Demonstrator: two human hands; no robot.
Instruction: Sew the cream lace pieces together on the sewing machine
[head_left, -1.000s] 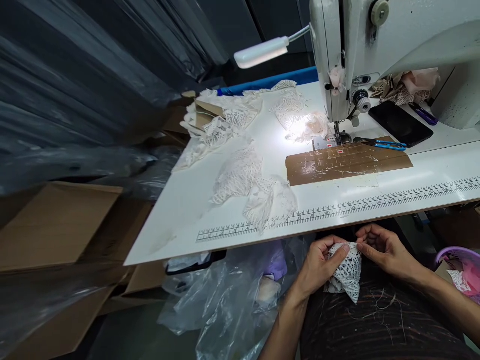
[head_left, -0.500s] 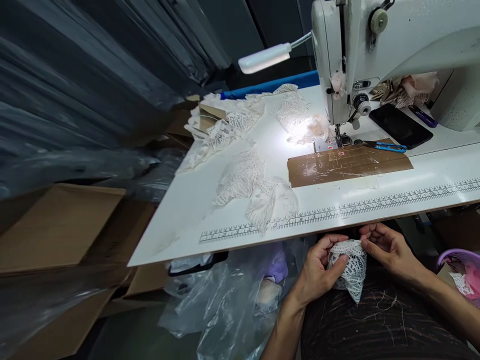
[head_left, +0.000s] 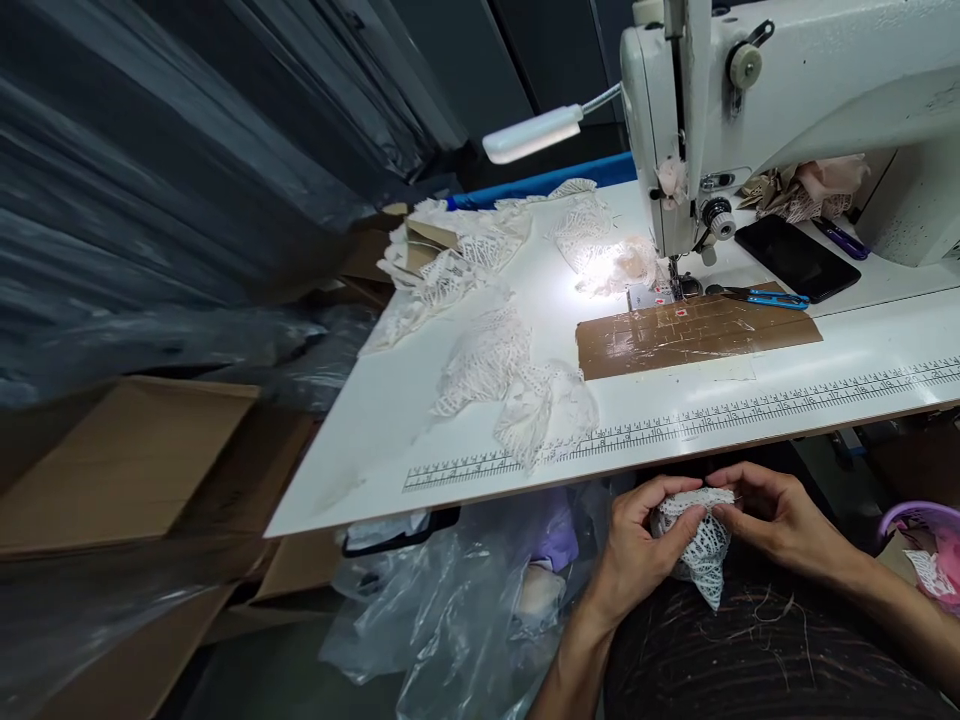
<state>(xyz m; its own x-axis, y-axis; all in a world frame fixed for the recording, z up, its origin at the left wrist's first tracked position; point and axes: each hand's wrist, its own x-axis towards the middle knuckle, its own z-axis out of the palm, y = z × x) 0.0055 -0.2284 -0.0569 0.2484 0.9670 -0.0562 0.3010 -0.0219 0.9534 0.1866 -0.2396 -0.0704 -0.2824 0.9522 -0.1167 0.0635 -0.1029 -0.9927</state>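
Observation:
Over my lap, just below the table's front edge, a piece of white lace (head_left: 705, 552) hangs from my fingers, its pointed end downward. My left hand (head_left: 643, 540) pinches its upper left side between thumb and fingers. At the upper right corner of the lace, my right hand (head_left: 772, 515) is closed in a pinch on the edge. The two hands are close together, thumbs almost side by side. On the table in front lie more white lace pieces (head_left: 547, 410), spread near the printed ruler (head_left: 675, 428).
A white sewing machine (head_left: 825, 90) stands at the right with a lit lamp (head_left: 532, 134). Blue thread snips (head_left: 772, 297) and a black phone (head_left: 796, 257) lie beside its needle. Cardboard boxes (head_left: 127, 450) and clear plastic bags (head_left: 442, 600) are at left and below; a purple basket (head_left: 911, 512) sits right.
My right hand has moved left onto the lace's upper edge, closer to my left hand. The lace's top edge now lies flatter between both hands. The view has shifted slightly.

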